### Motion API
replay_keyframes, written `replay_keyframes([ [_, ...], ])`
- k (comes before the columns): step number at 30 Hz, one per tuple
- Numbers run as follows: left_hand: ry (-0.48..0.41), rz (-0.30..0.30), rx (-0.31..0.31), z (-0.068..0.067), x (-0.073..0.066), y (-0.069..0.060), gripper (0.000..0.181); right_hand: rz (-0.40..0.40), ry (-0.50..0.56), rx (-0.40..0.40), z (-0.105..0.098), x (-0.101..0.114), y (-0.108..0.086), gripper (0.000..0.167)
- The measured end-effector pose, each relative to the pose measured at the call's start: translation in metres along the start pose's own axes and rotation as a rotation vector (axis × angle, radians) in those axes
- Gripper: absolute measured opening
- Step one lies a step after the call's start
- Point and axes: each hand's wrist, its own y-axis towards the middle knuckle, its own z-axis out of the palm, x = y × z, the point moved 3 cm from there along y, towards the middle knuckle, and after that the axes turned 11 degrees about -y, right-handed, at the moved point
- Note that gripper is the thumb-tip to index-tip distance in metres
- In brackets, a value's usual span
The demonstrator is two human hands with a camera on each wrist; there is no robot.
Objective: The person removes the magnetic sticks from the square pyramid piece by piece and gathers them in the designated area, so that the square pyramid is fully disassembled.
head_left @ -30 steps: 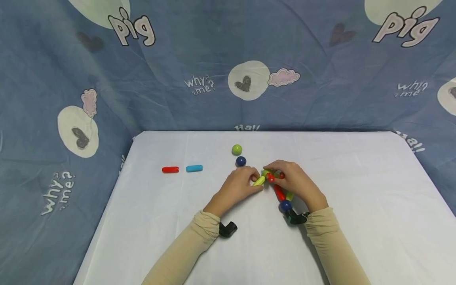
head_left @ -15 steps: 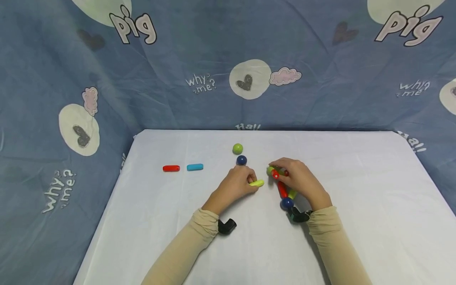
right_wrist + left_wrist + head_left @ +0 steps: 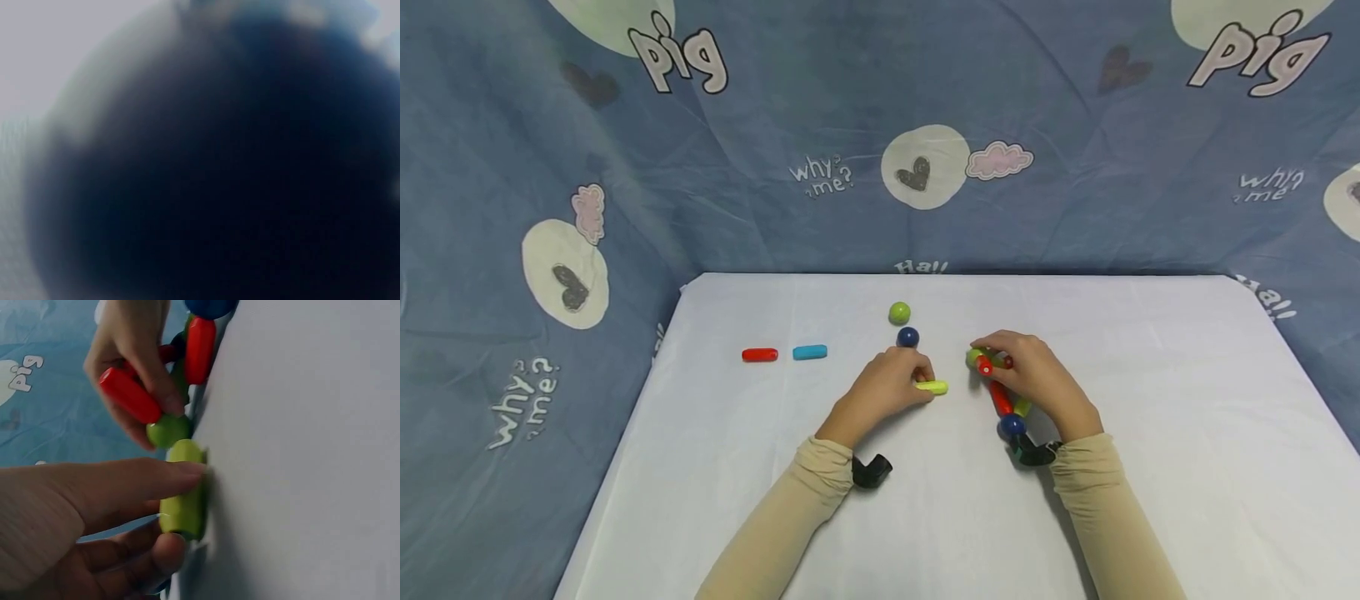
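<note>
My left hand (image 3: 883,387) pinches a yellow-green rod (image 3: 932,387) between thumb and fingers, low over the white table. To its right, my right hand (image 3: 1037,379) grips an assembly of rods and balls by the part around its green ball (image 3: 167,430). A red rod (image 3: 128,394) juts from that ball. Another red rod (image 3: 1001,398) and a green rod (image 3: 1022,407) run down to a dark blue ball (image 3: 1012,427) by the right wrist. That ball fills the right wrist view as a dark blur. The assembly's far side is partly hidden by my right fingers.
Behind my left hand, a loose blue ball (image 3: 907,337) and a green ball (image 3: 899,313) lie on the white table (image 3: 1150,375). Farther left are a red rod (image 3: 760,355) and a light blue rod (image 3: 809,352). A printed blue cloth (image 3: 1075,217) hangs behind the table.
The yellow-green rod was close by the assembly's green ball a second ago. My left hand has drawn it left, while my right hand has shifted right with the assembly, widening the gap.
</note>
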Motion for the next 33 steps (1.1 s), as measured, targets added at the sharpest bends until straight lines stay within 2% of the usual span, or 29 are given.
replay_keyframes([
  [6,0.040,-0.039,0.069,-0.018,0.007,-0.008,0.013,-0.006,0.003,-0.001,0.000,0.000,-0.001,0.040],
  [10,0.038,-0.112,0.101,-0.034,0.015,-0.015,0.017,-0.002,0.010,-0.002,0.000,0.000,-0.001,0.040],
  [13,0.035,-0.161,0.096,-0.044,0.022,-0.019,0.017,0.003,0.016,0.001,0.000,0.000,-0.001,0.040],
  [15,0.045,-0.185,0.057,-0.050,0.026,-0.020,0.015,0.003,0.015,0.003,0.000,0.000,-0.001,0.039],
  [17,0.059,-0.198,-0.012,-0.056,0.031,-0.021,0.013,0.002,0.013,0.003,0.000,0.000,-0.001,0.039],
  [20,0.061,-0.201,-0.121,-0.060,0.036,-0.019,0.014,0.005,0.013,0.002,0.000,0.000,-0.001,0.040],
  [22,0.055,-0.190,-0.169,-0.060,0.037,-0.017,0.016,0.009,0.017,0.000,0.000,-0.001,-0.001,0.040],
  [33,0.048,-0.164,-0.281,-0.052,0.042,-0.011,0.024,0.016,0.019,0.003,0.001,0.000,-0.001,0.040],
])
